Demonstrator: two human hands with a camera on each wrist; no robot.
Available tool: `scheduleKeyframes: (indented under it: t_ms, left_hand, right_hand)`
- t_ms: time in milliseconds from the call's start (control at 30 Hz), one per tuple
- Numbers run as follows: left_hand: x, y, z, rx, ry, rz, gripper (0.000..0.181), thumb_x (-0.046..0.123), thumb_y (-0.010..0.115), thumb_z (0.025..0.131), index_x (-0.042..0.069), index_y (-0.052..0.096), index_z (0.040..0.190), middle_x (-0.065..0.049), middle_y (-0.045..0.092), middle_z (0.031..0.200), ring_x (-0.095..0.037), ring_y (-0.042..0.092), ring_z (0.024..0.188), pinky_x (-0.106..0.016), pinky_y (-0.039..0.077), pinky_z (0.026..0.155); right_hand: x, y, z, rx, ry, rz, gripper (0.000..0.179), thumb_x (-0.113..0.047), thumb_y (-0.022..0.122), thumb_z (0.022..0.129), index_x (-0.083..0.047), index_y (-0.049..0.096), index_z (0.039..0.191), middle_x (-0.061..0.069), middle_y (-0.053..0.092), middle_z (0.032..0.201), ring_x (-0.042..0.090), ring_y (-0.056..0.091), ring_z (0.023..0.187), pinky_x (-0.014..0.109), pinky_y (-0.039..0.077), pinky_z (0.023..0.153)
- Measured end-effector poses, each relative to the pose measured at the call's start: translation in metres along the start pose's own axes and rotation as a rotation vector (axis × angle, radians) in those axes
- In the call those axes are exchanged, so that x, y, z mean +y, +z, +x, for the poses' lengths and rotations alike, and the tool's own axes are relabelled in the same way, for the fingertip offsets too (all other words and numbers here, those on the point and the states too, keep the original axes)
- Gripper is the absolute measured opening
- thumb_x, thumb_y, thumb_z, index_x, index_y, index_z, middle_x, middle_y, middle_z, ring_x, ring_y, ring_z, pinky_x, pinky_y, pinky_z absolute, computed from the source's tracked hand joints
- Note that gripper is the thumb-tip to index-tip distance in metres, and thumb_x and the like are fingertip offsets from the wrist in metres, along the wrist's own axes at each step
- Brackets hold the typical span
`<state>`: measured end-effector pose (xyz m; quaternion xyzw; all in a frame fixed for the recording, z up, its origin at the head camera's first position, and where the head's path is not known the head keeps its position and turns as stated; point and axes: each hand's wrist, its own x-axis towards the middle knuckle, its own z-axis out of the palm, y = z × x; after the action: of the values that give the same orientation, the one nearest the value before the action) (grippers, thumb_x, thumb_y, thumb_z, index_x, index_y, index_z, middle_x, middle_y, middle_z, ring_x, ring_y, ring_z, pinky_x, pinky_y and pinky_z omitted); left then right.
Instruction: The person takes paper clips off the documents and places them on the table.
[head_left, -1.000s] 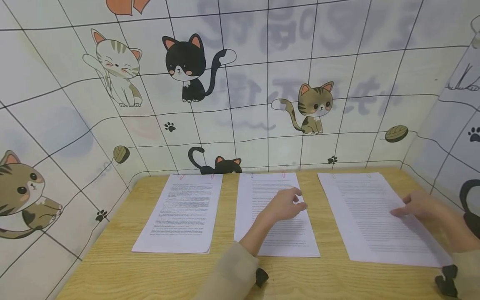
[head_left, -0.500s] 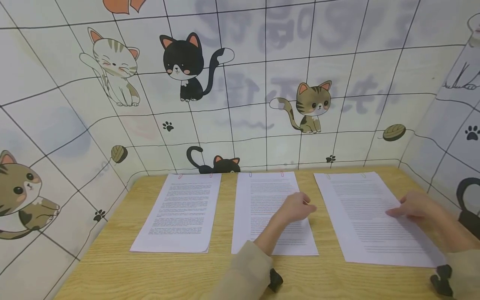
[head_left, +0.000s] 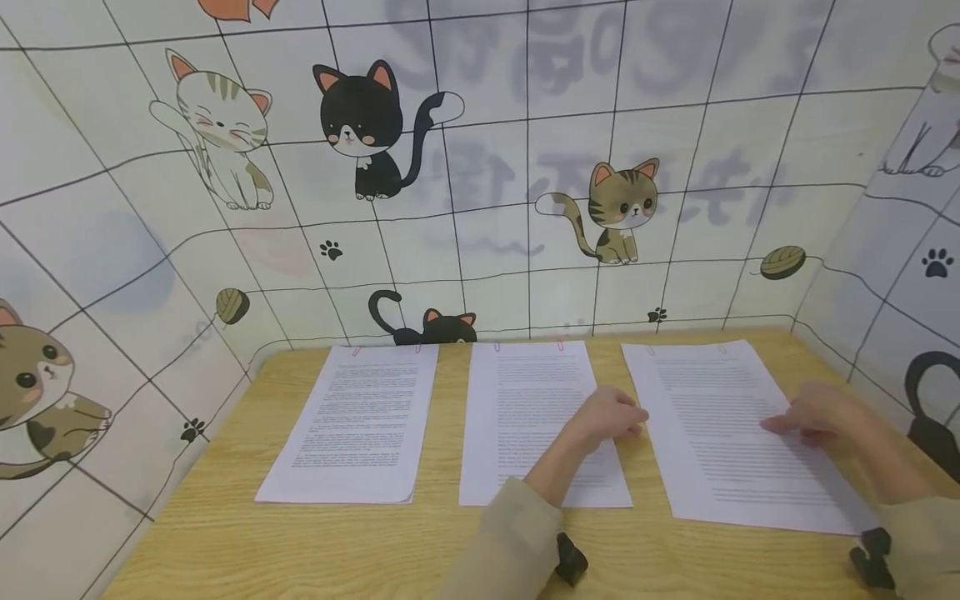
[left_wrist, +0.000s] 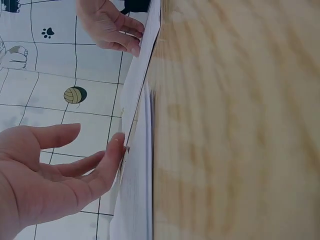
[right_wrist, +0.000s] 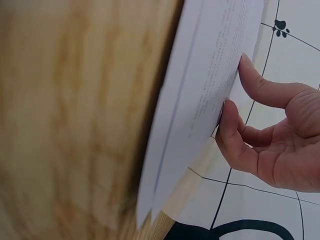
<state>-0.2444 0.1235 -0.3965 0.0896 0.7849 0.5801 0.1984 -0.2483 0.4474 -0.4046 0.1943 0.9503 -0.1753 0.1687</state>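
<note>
The right-hand stack of printed sheets (head_left: 720, 467) lies slightly slanted on the table, with two yellowish paper clips at its top edge. My right hand (head_left: 817, 412) pinches this stack's right edge; in the right wrist view the thumb (right_wrist: 257, 82) lies on the printed face and the curled fingers are at the edge. My left hand (head_left: 611, 412) is over the right edge of the middle stack (head_left: 536, 400), its fingertips right at the left edge of the right-hand stack. The left wrist view has its thumb (left_wrist: 62, 135) apart from the fingers.
A third clipped stack (head_left: 352, 425) lies at the left of the wooden table (head_left: 300, 550). Reddish clips show at the tops of the left and middle stacks. A wall covering (head_left: 495, 275) with cat drawings closes off the back and both sides.
The right-hand stack has slid a little left with my right hand on its edge. My left hand has moved right, from over the middle stack to the right-hand stack's left edge.
</note>
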Motion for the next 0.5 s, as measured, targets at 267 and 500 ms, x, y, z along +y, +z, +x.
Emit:
scheduleKeyframes:
  t_ms: [267, 500]
  left_hand:
    - [0.002, 0.006, 0.003, -0.021, -0.053, -0.23, 0.008, 0.0, 0.068, 0.092, -0.007, 0.065, 0.089, -0.02, 0.072, 0.084, -0.035, 0.073, 0.089, -0.039, 0.057, 0.086]
    - [0.0, 0.014, 0.006, -0.043, -0.09, -0.251, 0.011, -0.001, 0.068, 0.091, -0.005, 0.061, 0.084, -0.017, 0.07, 0.083, -0.033, 0.074, 0.088, -0.037, 0.059, 0.079]
  right_hand:
    - [0.025, 0.016, 0.048, 0.015, 0.094, 0.012, 0.063, -0.031, 0.086, 0.081, 0.02, 0.053, 0.096, 0.01, 0.054, 0.072, 0.015, 0.052, 0.058, 0.025, 0.045, 0.06]
    - [0.039, 0.019, 0.066, 0.035, 0.056, 0.016, 0.07, -0.036, 0.09, 0.075, 0.02, 0.051, 0.093, 0.011, 0.054, 0.07, 0.017, 0.053, 0.057, 0.027, 0.046, 0.057]
